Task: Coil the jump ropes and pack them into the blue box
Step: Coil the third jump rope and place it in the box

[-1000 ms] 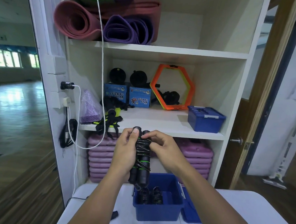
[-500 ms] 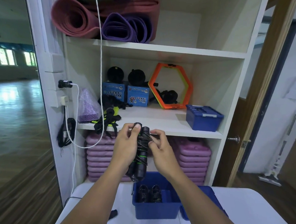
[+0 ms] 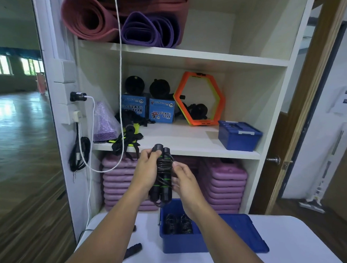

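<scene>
head view: the left grip (image 3: 146, 171) is clenched around a jump rope (image 3: 163, 171). its 2 black handles with green bands stand upright side by side, the black cord is wound round their middle, and the thumb presses near the handle tops. the right grip (image 3: 184, 182) comes in from 3 o'clock of the bundle, its thumb and forefinger pinching the cord at the wraps' right edge, the other fingers curled against the handles.

the bundle is held in the air in front of the shelf (image 3: 188, 141) edge, above the open blue box (image 3: 182, 245), which sits at 6 o'clock of it on the white bench (image 3: 292, 254). 2 coiled ropes (image 3: 177, 224) lie side by side in the box. its blue lid (image 3: 246, 229) lies touching the box at 3 o'clock. a loose black handle (image 3: 133, 250) lies on the bench at 9 o'clock of the box.

on the shelf, a closed small blue box (image 3: 238, 136) stands at 2 o'clock of the bundle, an orange hexagon ring (image 3: 198, 98) at 12 o'clock.
</scene>
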